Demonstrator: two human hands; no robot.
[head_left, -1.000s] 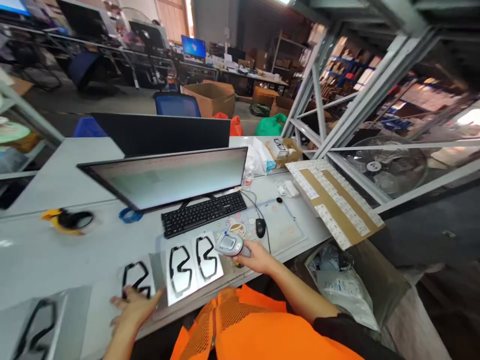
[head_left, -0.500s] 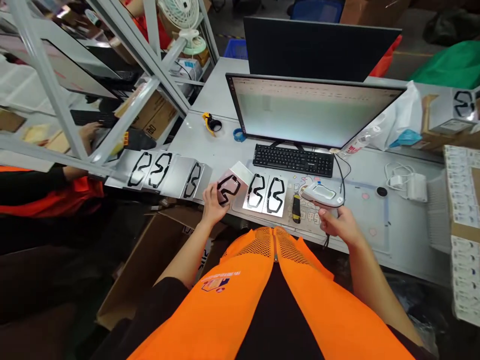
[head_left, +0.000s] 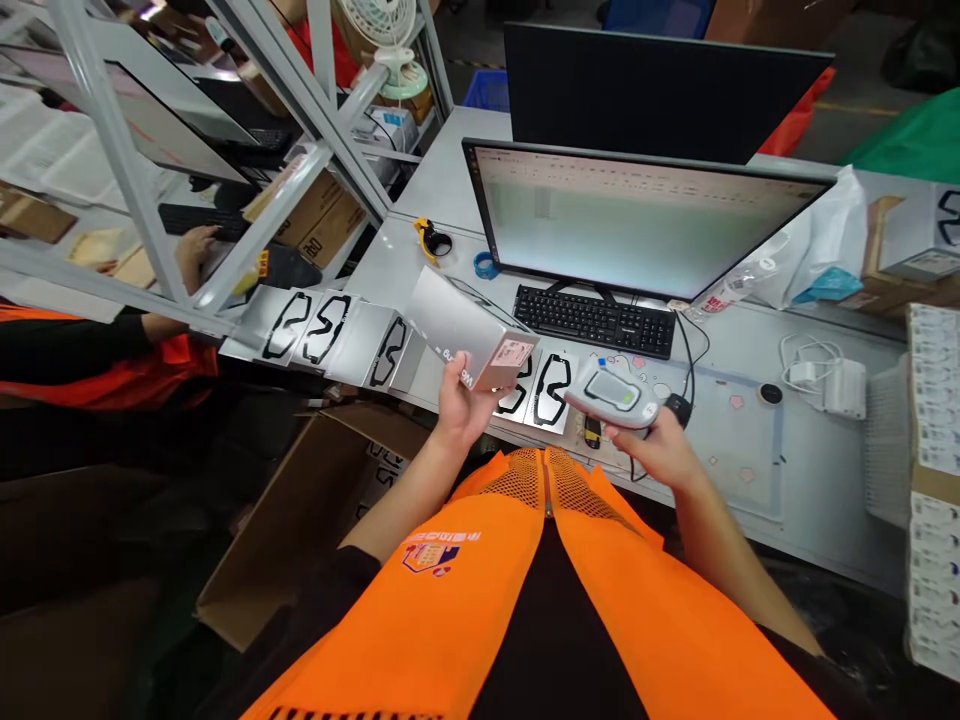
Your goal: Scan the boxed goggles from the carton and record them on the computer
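Note:
My left hand point(head_left: 466, 408) is closed on a silver box point(head_left: 465, 325), tilted above the desk with its white label point(head_left: 513, 352) turned towards my right hand. My right hand point(head_left: 660, 445) grips a grey-white barcode scanner point(head_left: 616, 392) with a cable, its front end pointing left at the box. Below and between them lie two silver boxes with black markings, the right-hand box point(head_left: 553, 390) in plain sight and the other partly hidden by my left hand. A yellow and black utility knife point(head_left: 592, 432) is partly covered by the scanner.
More silver boxes point(head_left: 390, 350) stand in a row at the left. Behind are a keyboard point(head_left: 596, 318) and a monitor point(head_left: 645, 225). A tape dispenser point(head_left: 433, 240) and blue tape roll point(head_left: 485, 265) lie at the back. A co-worker's hand point(head_left: 196, 247) shows beyond the metal frame point(head_left: 315, 160).
My left hand has lifted and turned the silver box, so its label now shows. My right hand has brought the scanner left, closer to the box.

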